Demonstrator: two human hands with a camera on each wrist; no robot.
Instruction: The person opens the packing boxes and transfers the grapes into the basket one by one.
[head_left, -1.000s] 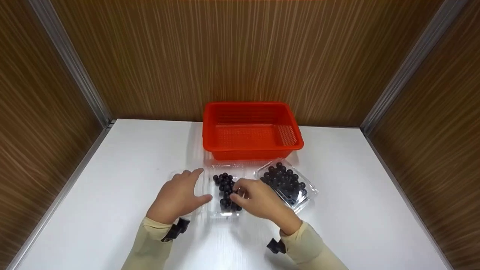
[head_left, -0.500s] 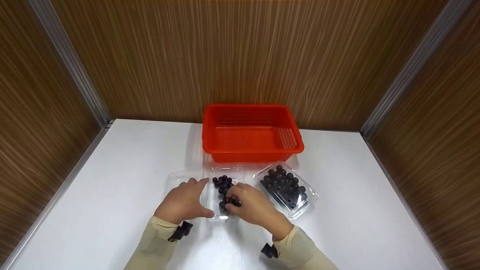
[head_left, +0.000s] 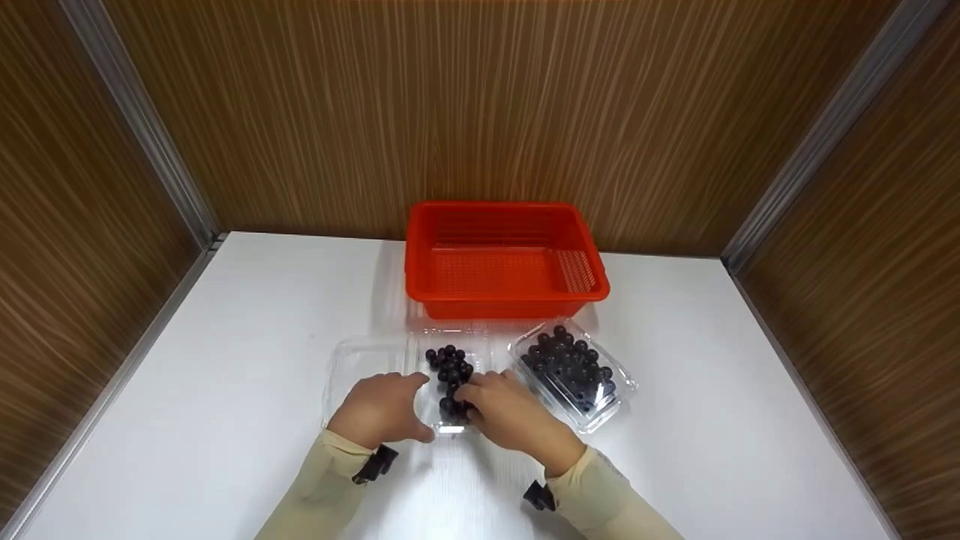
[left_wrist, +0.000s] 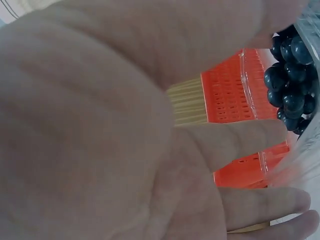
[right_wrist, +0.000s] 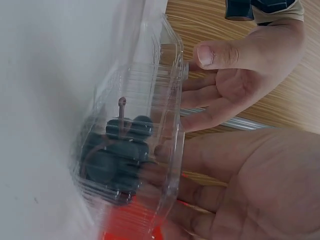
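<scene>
- Watching two bare hands at a bunch of grapes (head_left: 450,371), which lies inside an open box (head_left: 450,430) of clear plastic on the white table (head_left: 247,337)
- Right hand (head_left: 514,412): fingertips down among the near grapes; the right wrist view shows them through the plastic, against the dark fruit; whether they pinch or only touch, I cannot tell
- Left hand (head_left: 382,411): released, holding nothing; thumb spread well apart from the fingers, the gap facing the grapes; whether it touches the box rim is unclear
- Lid (head_left: 367,360): laid back to the left of the open box, partly hidden by the left hand
- Stem (right_wrist: 122,107): pokes up from the grapes, visible in the right wrist view
- Second box (head_left: 592,424): set askew just beyond the right hand, holding a second batch (head_left: 566,360) of dark grapes; looks covered, by the glare on top
- Basket (head_left: 506,310): red, slatted, upright behind both boxes
- Done, as things lie: one lid off, fingers at the fruit inside
- Not done: the bunch sits in its box, not lifted clear; the second box appears unopened; every grape I can make out is in one box or the other
- Stage, my judgement: early, with most of the handling left
</scene>
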